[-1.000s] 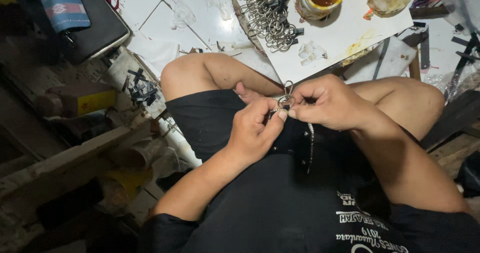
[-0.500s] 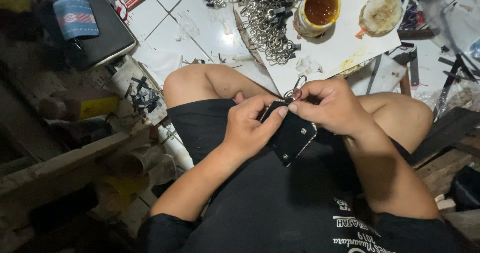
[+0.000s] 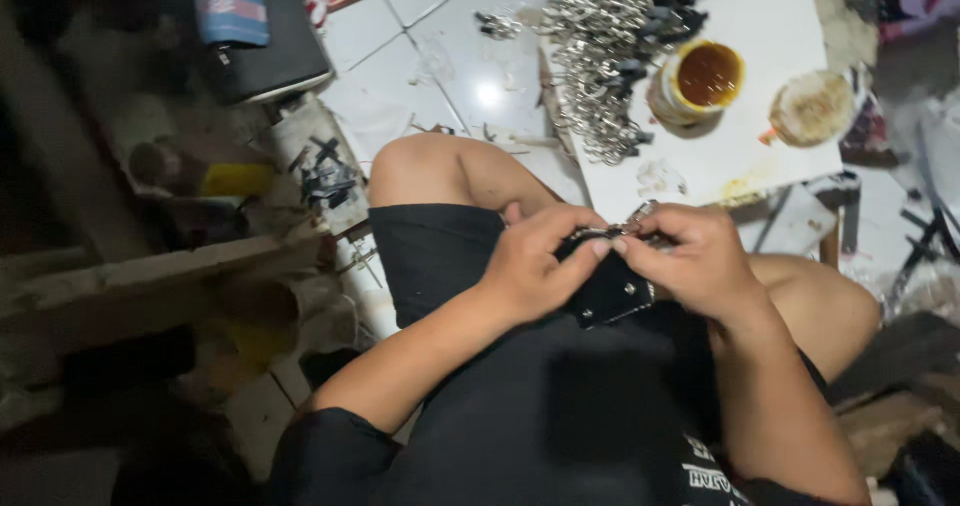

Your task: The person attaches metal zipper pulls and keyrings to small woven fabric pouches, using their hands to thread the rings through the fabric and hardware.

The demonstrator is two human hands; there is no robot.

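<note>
As hands pinch, black strap slanting down-left.

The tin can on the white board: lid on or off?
Off. The tin can stands upright with its top uncovered, dark brown liquid showing inside; a round lid lies beside it.

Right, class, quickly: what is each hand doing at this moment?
Left hand: closed, pinching the top edge of the black leather piece.
Right hand: closed, fingers pinching the metal ring at that same edge.
</note>
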